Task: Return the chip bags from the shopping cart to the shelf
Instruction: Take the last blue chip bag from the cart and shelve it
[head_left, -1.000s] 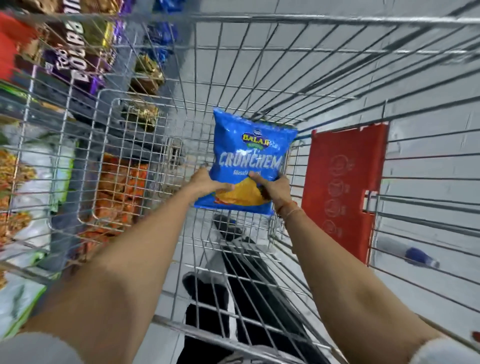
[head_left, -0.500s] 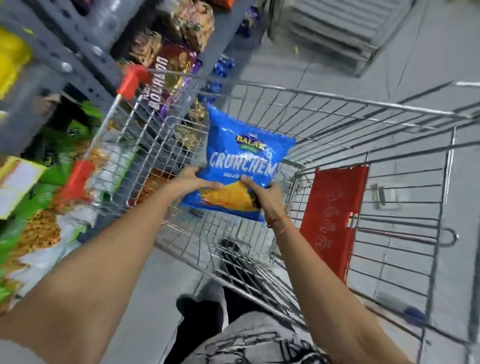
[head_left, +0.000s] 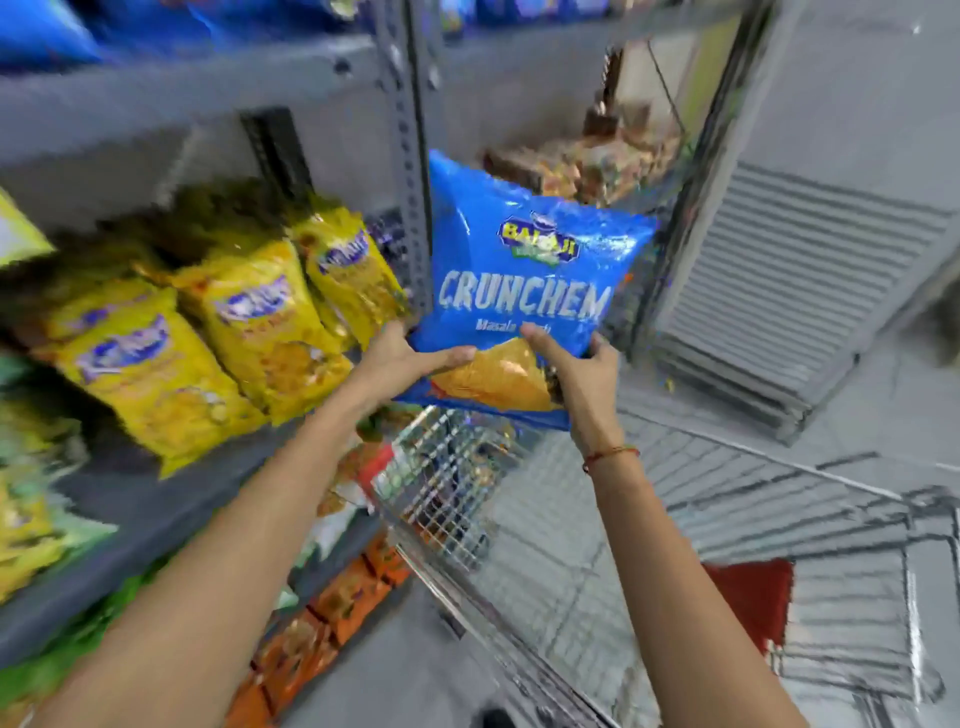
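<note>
Head view: left hand (head_left: 400, 358) and right hand (head_left: 582, 379) both grip the blue Crunchem chip bag (head_left: 524, 280) by its lower edge, upright before the grey shelf upright (head_left: 410, 156); yellow snack bags (head_left: 249, 317), somewhat blurred, stand beside it; the wire shopping cart (head_left: 457, 493) lies below.

One view only, from the head, wide-angle, looking forward and down along both forearms. It faces the grey shelf (head_left: 171, 525), which fills the left half and the top edge, close enough that the yellow bags (head_left: 218, 332) on it smear with blur. The shopping cart (head_left: 519, 545) sits low right, seen from above, with grey floor (head_left: 857, 395) beyond it. Straight lines bow toward the frame's edges.
</note>
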